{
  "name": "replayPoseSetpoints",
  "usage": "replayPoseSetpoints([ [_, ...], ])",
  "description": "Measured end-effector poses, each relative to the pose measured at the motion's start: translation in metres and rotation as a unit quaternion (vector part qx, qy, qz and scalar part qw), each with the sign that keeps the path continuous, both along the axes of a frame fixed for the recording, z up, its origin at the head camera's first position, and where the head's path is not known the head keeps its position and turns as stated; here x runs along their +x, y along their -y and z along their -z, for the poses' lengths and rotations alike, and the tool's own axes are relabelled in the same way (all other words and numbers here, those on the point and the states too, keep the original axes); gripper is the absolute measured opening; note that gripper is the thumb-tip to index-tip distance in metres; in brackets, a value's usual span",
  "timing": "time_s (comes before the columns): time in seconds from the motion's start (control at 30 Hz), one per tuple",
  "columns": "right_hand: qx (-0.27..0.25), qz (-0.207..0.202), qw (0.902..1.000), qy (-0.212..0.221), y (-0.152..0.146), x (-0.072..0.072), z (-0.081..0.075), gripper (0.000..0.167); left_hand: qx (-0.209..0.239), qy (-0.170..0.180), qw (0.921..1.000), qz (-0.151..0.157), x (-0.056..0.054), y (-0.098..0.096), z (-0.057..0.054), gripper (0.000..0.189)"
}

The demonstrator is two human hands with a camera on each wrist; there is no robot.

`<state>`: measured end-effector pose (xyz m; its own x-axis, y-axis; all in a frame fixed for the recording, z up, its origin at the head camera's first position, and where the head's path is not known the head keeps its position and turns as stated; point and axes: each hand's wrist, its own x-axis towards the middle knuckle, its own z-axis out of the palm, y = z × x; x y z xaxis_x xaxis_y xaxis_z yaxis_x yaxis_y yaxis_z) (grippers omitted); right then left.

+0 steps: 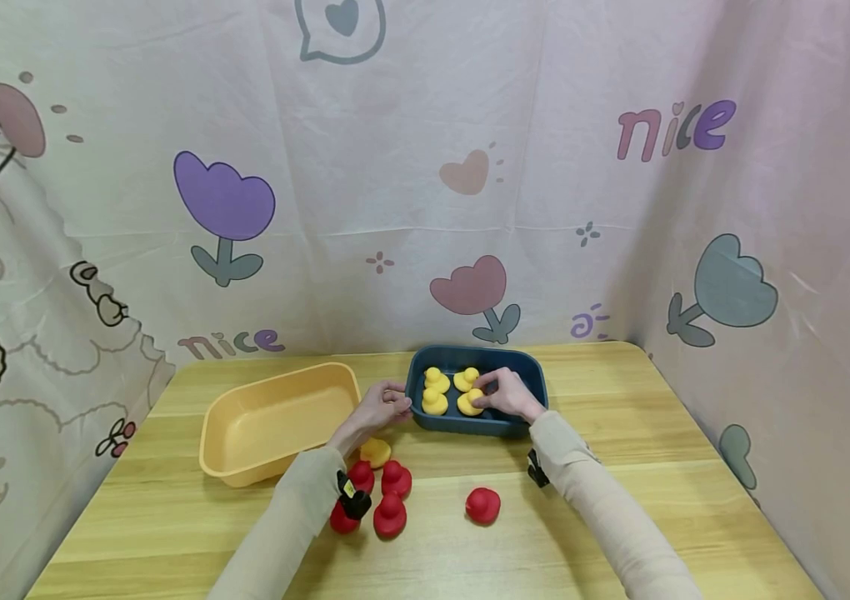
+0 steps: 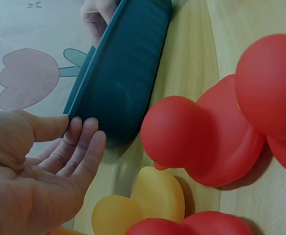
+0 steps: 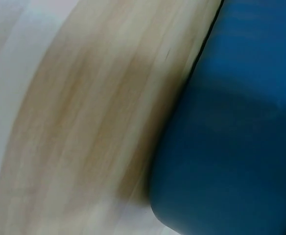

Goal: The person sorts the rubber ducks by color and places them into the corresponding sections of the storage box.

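A dark blue basin (image 1: 470, 427) stands at the back of the table with several yellow rubber ducks (image 1: 435, 402) inside. My right hand (image 1: 507, 393) reaches over its right side and pinches the front right yellow rubber duck (image 1: 468, 403); the right wrist view shows only the basin's outer wall (image 3: 221, 161), not the hand. At the basin's left end, my left hand (image 1: 383, 406) holds the rim, thumb and fingers on either side of it in the left wrist view. Below the left wrist lie another yellow duck (image 1: 376, 452) and several red rubber ducks (image 1: 391, 517).
An orange-yellow basin (image 1: 245, 472) stands to the left with no ducks inside it. One red duck (image 1: 482, 506) sits apart at the front, between the two forearms. A patterned curtain (image 1: 365, 292) hangs behind the wooden table (image 1: 642, 467).
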<state>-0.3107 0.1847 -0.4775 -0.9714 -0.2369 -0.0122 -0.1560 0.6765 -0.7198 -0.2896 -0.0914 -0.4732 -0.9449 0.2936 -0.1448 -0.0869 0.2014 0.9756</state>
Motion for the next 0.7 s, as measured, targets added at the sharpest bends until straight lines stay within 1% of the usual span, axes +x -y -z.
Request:
replayPoseSetpoints([
  [0.2, 0.001, 0.002, 1.0, -0.002, -0.0008, -0.0006, 0.0016, 0.025, -0.005, 0.005, 0.9999, -0.007, 0.0001, -0.0012, -0.0005, 0.037],
  [0.37, 0.004, 0.008, 1.0, 0.0, -0.0002, -0.0006, 0.0009, 0.024, -0.007, 0.008, 0.9999, -0.007, 0.0002, -0.0017, -0.0013, 0.037],
  [0.7, 0.002, -0.001, 1.0, 0.0, 0.0, 0.0009, -0.0007, 0.022, -0.012, 0.0, 0.9999, -0.006, 0.0, -0.0006, -0.0008, 0.036],
])
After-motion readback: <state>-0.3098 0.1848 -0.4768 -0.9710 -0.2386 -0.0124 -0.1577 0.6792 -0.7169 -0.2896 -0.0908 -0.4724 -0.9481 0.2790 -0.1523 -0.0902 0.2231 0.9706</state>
